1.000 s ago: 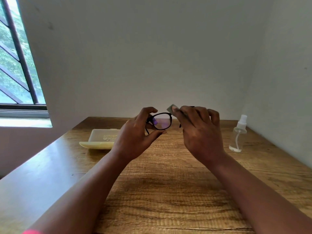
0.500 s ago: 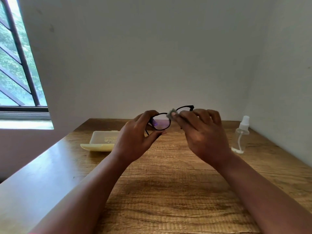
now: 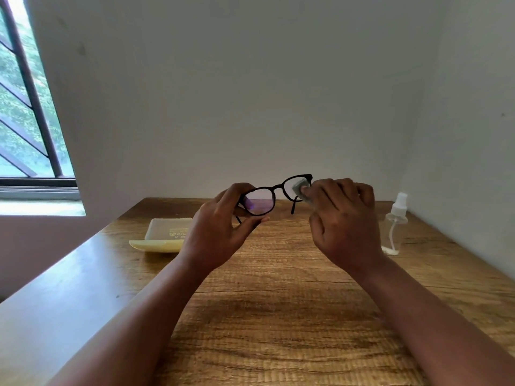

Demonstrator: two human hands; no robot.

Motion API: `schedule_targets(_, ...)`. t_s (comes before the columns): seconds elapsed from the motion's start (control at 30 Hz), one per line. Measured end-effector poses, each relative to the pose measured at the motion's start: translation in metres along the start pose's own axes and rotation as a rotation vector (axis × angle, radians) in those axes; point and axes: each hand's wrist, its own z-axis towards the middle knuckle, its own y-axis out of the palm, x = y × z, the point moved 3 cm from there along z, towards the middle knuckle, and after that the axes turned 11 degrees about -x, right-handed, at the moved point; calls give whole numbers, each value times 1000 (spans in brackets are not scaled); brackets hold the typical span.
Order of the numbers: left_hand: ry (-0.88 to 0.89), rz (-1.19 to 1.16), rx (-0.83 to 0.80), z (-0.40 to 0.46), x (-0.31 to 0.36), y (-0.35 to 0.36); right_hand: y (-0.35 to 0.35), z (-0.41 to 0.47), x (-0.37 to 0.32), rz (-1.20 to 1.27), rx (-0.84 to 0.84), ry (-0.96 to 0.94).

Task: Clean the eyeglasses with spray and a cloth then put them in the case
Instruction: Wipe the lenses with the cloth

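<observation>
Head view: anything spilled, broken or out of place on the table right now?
Nothing stands out. The spray bottle stands upright, the open case lies flat, and the eyeglasses look intact between the left hand and the right hand, which presses the cloth on one lens.

The pale yellow rectangular plastic case (image 3: 167, 232), left of centre, bears small printing. It appears upside down. Its letters are too small to read.

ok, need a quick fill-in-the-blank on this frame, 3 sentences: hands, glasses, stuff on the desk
1. The left hand holds the eyeglasses by the ____ lens rim.
2. The right hand presses a grey ____ against the other lens.
3. The spray bottle stands on the wooden table to the ____ of both hands, the open case opposite.

Missing words: left; cloth; right
</observation>
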Motion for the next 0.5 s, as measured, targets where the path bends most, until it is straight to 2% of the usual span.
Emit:
schedule_targets(0.17, 12, 5, -26, 0, -1, 1, 2, 0, -15, 13, -16, -101)
schedule_targets(0.4, 6, 31, -17, 0, -3, -1, 2, 2, -5, -61, -27, 26)
schedule_targets(0.5, 10, 49, -22, 0, -4, -1, 0, 0, -4, -33, -16, 14)
